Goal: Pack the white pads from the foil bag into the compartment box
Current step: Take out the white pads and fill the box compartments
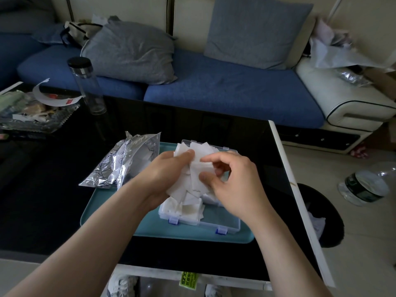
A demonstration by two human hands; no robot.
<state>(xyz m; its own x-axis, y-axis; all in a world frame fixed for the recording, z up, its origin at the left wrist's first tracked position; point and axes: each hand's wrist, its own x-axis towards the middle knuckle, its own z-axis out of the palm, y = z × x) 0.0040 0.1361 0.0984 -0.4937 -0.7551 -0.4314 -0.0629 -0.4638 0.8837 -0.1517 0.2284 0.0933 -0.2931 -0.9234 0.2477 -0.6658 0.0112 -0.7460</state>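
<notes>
Above the clear compartment box (222, 224) my left hand (165, 174) grips a loose bunch of white pads (190, 183). My right hand (231, 181) pinches pads from that bunch between thumb and fingers. More white pads lie in the box's left compartments (188, 211). The box has blue clasps at its near edge and sits on a teal tray (107, 211). The crumpled foil bag (122, 161) lies on the tray's left side, its mouth facing the box. My hands hide the middle of the box.
The tray rests on a black glass table (42, 200) with a white edge at the right. A clear bottle with a black cap (86, 84) and a plastic tray of clutter (32, 112) stand at the far left. A blue sofa (214, 86) lies behind, a dark bin (321, 213) to the right.
</notes>
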